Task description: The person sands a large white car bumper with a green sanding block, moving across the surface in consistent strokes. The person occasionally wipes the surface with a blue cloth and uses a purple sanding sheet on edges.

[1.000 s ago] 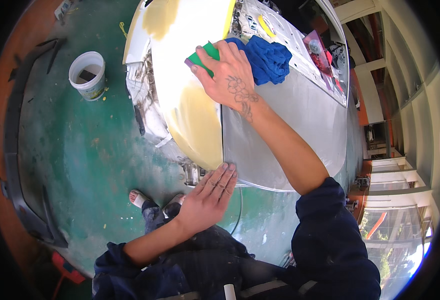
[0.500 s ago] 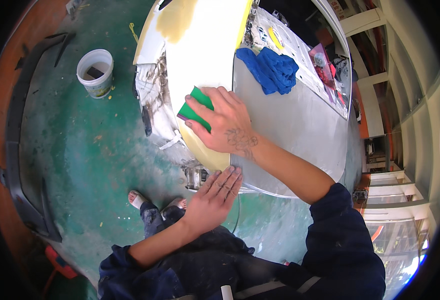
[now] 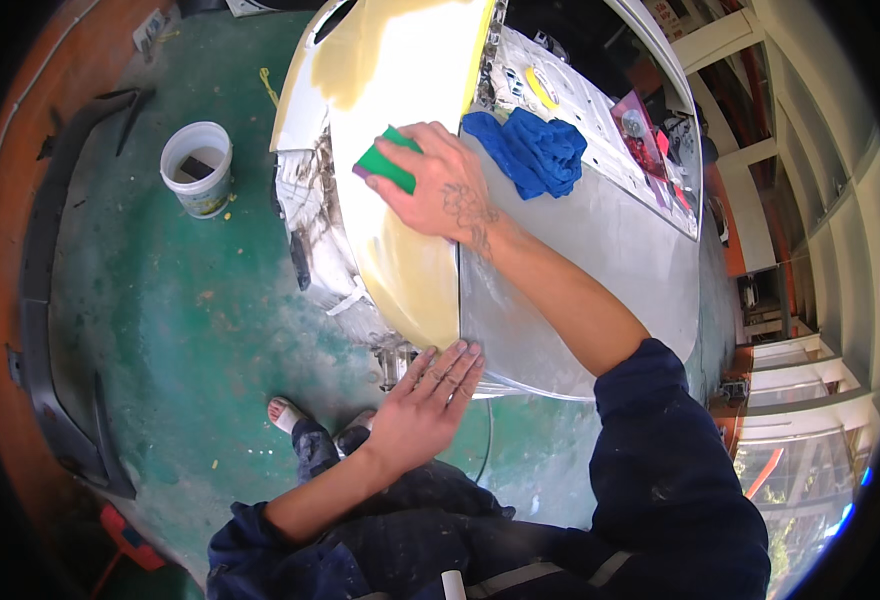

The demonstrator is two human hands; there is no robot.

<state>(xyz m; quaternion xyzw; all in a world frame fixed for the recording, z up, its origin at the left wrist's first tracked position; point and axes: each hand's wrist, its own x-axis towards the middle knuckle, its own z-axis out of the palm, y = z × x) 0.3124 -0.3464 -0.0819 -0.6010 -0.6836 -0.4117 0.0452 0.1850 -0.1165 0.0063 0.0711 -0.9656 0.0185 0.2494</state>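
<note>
My right hand (image 3: 440, 185) is closed on a green sanding block (image 3: 387, 162), pressed flat against a car's fender (image 3: 410, 275). Pale yellow patches mark the fender's white surface at its near end and farther up. My left hand (image 3: 425, 400) lies with fingers stretched out, its tips touching the fender's near edge, and holds nothing. To the right of the fender is a dull grey door panel (image 3: 570, 275). A bunched blue cloth (image 3: 532, 150) rests on the panel's far part, just right of my right hand.
A white bucket (image 3: 203, 200) with a dark flat piece inside stands on the green floor (image 3: 200, 330). Along the left wall lies a black bumper (image 3: 35, 290). A yellow tape roll (image 3: 541, 87) and a clear reddish container (image 3: 637, 125) sit beyond the cloth.
My right hand has slid the sanding block farther up the fender, away from me. My left hand stays at the near edge, while the whole view has shifted slightly.
</note>
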